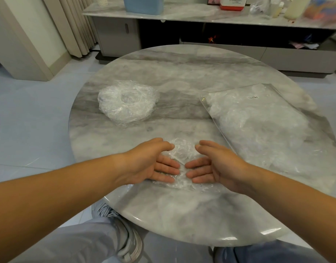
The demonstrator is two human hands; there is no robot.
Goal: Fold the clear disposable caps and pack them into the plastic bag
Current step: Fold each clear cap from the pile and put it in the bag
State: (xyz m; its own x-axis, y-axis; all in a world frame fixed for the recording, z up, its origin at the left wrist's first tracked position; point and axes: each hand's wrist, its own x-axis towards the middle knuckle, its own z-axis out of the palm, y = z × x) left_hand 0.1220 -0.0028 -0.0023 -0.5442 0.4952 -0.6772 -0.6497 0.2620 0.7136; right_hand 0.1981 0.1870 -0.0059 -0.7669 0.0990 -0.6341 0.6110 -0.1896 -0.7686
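A crumpled clear cap [180,154] is pressed flat near the front edge of the round marble table [182,215] by the left hand [153,164] and right hand [214,166], fingers straight and nearly meeting. A stack of caps [126,102] lies behind, to the left. The plastic bag [264,126], apparently already holding caps, lies to the right.

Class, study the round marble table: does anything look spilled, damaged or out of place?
Nothing stands out. The stack of clear crinkled disposable caps sits at the left, the flat clear plastic bag at the right, and the left hand and right hand press one clear cap.
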